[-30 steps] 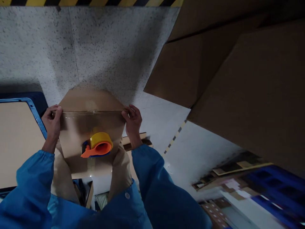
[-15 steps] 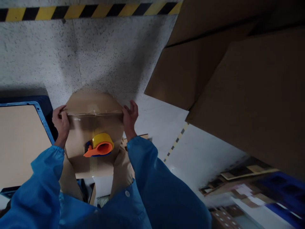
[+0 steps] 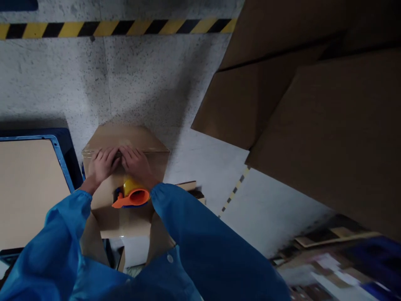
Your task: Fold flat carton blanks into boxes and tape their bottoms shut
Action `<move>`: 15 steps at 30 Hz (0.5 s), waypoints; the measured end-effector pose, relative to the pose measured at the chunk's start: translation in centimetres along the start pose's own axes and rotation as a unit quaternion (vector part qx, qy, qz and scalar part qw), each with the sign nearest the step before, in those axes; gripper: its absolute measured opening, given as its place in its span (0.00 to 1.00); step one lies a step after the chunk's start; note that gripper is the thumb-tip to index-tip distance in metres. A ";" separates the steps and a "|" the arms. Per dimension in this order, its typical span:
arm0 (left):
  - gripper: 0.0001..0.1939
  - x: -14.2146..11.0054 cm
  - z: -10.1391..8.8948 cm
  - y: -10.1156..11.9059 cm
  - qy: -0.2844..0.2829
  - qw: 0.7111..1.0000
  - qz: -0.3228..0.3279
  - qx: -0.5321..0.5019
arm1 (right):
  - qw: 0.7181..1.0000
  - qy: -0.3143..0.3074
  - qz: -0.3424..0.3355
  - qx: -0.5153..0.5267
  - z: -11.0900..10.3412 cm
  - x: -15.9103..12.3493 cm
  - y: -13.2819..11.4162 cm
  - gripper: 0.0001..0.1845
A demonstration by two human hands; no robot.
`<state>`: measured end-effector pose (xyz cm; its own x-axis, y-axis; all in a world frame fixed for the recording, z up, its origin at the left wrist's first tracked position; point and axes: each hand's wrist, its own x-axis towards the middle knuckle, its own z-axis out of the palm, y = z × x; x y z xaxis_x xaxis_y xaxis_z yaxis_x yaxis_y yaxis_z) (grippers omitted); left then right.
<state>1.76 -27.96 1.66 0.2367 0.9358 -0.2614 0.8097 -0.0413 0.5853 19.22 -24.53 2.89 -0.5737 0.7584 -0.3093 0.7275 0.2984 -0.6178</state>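
In front of me is a cardboard box (image 3: pixel 103 198), its top seam taped down the middle. My left hand (image 3: pixel 105 163) rests on the box near its far top edge, fingers stretched over the edge. Close beside it, fingertips almost meeting, my right hand (image 3: pixel 134 161) lies on the same edge with its fingers also extended. Neither hand grips anything. Just below the hands, an orange tape dispenser (image 3: pixel 127 201) with a yellow tape roll (image 3: pixel 129 185) sits on the box top. My right hand and wrist partly cover the roll.
Left of the box stands a blue-rimmed bin (image 3: pixel 61 163) with a flat cardboard sheet (image 3: pixel 28 188) on top. Large cardboard sheets (image 3: pixel 328 125) jut in from the right. A black-and-yellow stripe (image 3: pixel 125 28) crosses the floor. Blurred stacked goods (image 3: pixel 338 267) are at lower right.
Both hands have slid inward from the box's two far corners to the middle of its edge, and their fingers now lie over it. The tape dispenser stays on the box.
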 end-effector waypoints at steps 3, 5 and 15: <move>0.20 0.2 0.5 -0.5 -0.022 0.998 -0.035 0.044 | 0.997 -0.038 0.018 -0.062 -0.3 -0.9 2.9 0.21; 0.20 0.3 0.5 -0.4 -0.030 0.997 -0.044 0.058 | 0.992 -0.046 0.063 -0.095 -1.3 -2.2 6.1 0.19; 0.20 1.7 -0.2 -0.2 -0.014 0.992 -0.099 0.081 | 0.878 0.228 0.395 0.146 -2.9 -10.8 11.5 0.35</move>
<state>1.91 -26.33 1.28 0.0784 0.9210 -0.3815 0.9171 0.0834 0.3898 34.89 -27.57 1.22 0.3252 0.8345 -0.4448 0.6644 -0.5364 -0.5204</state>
